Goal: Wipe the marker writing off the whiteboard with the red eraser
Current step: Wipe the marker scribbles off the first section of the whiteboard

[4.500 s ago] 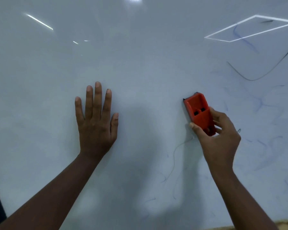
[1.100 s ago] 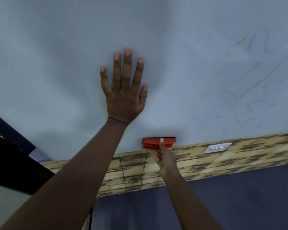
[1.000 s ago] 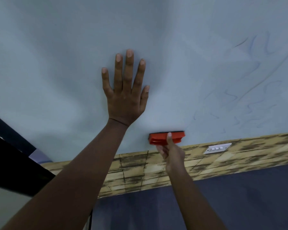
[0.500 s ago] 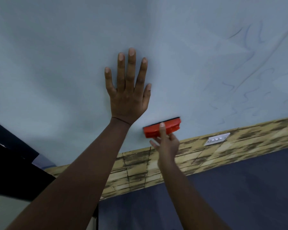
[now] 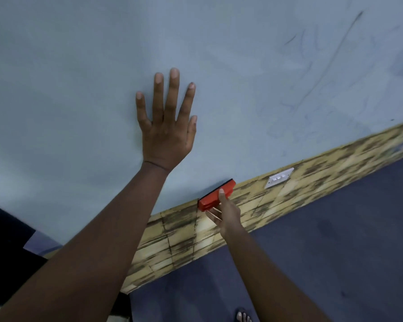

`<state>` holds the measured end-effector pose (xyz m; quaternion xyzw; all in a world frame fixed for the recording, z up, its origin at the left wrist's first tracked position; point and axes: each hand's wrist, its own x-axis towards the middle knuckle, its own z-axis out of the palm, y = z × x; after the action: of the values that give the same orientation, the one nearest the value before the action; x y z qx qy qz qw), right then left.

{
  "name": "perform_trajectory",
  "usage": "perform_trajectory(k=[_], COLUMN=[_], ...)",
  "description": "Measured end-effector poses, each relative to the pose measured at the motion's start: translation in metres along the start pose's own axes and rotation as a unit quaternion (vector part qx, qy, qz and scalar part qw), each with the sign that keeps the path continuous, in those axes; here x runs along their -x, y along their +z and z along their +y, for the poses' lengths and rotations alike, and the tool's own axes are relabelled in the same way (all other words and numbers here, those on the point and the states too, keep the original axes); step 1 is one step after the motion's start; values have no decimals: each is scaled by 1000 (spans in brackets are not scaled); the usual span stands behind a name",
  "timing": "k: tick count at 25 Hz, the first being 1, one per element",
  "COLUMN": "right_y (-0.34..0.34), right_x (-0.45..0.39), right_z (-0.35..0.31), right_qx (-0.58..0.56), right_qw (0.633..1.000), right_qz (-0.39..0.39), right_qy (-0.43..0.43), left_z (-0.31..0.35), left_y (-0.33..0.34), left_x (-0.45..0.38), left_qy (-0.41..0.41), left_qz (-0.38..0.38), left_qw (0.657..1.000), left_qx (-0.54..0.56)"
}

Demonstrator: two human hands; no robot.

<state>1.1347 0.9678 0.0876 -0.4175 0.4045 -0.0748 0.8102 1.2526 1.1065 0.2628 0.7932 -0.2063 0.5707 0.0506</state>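
Observation:
The whiteboard (image 5: 79, 66) fills the upper part of the view. Faint blue and dark marker writing (image 5: 316, 84) remains on its right side. My left hand (image 5: 166, 126) lies flat on the board with its fingers straight and spread. My right hand (image 5: 226, 212) grips the red eraser (image 5: 211, 197) from below, thumb across its front. The eraser sits tilted at the board's bottom edge, its black pad against the surface.
Below the board runs a yellow brick-patterned wall strip (image 5: 312, 187) with a white switch plate (image 5: 279, 177). Dark blue floor (image 5: 335, 252) lies under it. A bare foot (image 5: 243, 317) shows at the bottom edge. A dark object (image 5: 2, 252) stands at the lower left.
My right hand has slid the eraser down to the board's bottom edge and a little to the right. The view has tilted. My left hand has stayed flat on the board.

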Motion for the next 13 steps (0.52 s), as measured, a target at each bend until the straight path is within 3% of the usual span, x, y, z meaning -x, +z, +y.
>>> perform_trajectory(k=[8,13], right_y=[-1,-13], right_x=[-2,-33], right_z=[-62,-78], right_qx=[1,26], right_qw=[991,987], right_qz=[-20,-22], right_qy=[-132,-156], left_z=[-1,27], left_y=[6,12], left_x=[5,11], left_qy=[24,-39], left_qz=[15,-14], left_qw=[1000,999], left_qx=[14,-1])
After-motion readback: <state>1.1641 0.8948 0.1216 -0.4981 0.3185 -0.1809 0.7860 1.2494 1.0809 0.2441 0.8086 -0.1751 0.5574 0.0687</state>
